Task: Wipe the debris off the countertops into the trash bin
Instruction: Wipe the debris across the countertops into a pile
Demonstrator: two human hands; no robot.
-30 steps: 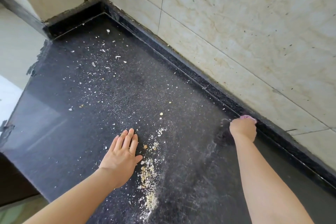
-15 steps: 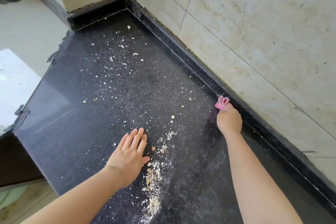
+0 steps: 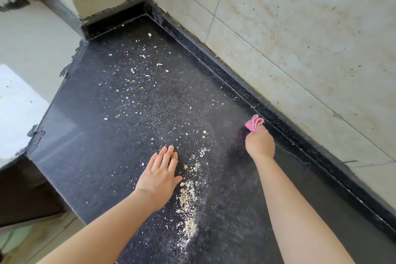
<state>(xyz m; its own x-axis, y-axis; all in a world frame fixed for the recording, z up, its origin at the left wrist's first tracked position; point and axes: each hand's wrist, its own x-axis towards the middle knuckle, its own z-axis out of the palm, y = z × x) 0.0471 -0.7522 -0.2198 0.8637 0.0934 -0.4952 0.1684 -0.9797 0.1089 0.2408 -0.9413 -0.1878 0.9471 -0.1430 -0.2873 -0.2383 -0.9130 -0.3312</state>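
Hands ×2 — L [image 3: 159, 174], R [image 3: 260, 144] w/ 1 cloth [image 3: 254, 122]

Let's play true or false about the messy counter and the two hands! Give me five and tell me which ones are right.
1. The right hand holds a pink cloth. True.
2. The left hand is closed in a fist. False: it lies flat and open on the black countertop.
3. A line of crumbs lies between the two hands. True.
4. The far corner of the countertop is wiped clean. False: scattered bits still lie there.
5. A trash bin stands on the countertop. False: no bin is in view.
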